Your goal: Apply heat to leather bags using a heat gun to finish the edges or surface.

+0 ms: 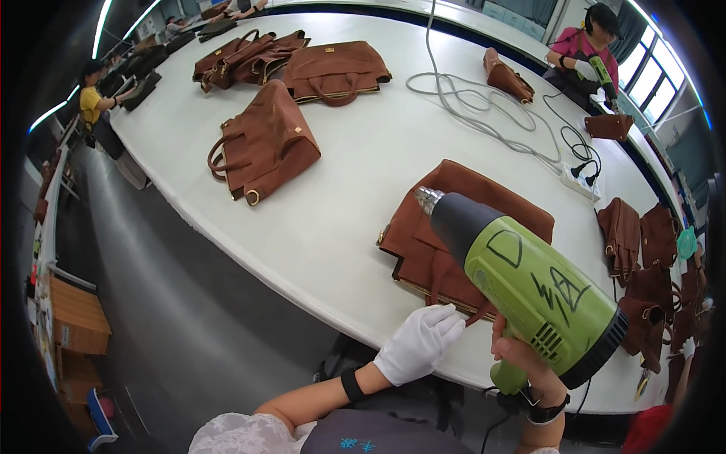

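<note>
My right hand point(523, 362), bare, grips the handle of a green and black heat gun point(529, 284) with hand-drawn marks on its body. Its metal nozzle points up-left over a brown leather handbag point(461, 193) lying flat on the white table point(355, 151). My left hand point(420, 342), in a white glove with a black wristband, rests at the table's near edge and touches the bag's near edge by its strap.
Several more brown handbags lie at the far left point(265, 144) and the table's right end point(643, 257). A grey cable point(484, 110) runs to a power strip point(578, 181). A person in pink point(582, 49) works with another green tool at the far right; a person in yellow point(92, 98) sits left.
</note>
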A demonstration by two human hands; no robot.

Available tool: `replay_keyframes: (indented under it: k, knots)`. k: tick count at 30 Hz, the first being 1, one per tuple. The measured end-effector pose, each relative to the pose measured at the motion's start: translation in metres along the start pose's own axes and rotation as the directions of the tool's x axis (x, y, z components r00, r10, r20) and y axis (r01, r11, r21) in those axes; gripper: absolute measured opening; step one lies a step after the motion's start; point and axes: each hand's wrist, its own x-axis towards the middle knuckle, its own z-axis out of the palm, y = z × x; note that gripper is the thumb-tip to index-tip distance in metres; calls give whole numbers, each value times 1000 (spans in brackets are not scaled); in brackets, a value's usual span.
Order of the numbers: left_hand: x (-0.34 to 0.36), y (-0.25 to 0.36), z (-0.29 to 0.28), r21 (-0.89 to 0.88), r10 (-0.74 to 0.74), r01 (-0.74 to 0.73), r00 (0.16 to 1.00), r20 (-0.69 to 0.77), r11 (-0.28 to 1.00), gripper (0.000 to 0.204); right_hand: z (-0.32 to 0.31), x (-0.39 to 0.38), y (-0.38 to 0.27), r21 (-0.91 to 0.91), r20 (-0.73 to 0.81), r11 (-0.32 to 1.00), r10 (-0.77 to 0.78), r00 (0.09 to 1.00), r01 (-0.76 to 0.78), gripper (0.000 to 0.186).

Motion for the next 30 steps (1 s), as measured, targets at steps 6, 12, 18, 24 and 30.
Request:
replay_keyframes:
  k: [6, 12, 18, 24, 30]
  knots:
    - [-2, -1, -2, -10, -11, 11, 1000, 8, 1000, 34, 5, 11, -14, -3, -16, 999, 35, 999, -35, 26]
    - [-1, 0, -1, 62, -38, 40, 999, -36, 997, 30, 8, -9, -20, 114, -77, 993, 36, 996, -27, 40]
    - [-17, -53, -43, 111, -136, 148, 985, -108, 983, 23, -27, -52, -22, 273, -496, 941, -42, 868, 201, 55]
    - [-22, -135, -148, 668, -338, 311, 937, -95, 676, 34, -40, -100, 7, 479, -559, 833, 44, 828, 279, 55]
    - [0, -119, -147, 361, -530, 540, 837, -136, 760, 41, -44, -125, 58, 629, -220, 777, 168, 961, 8, 54]
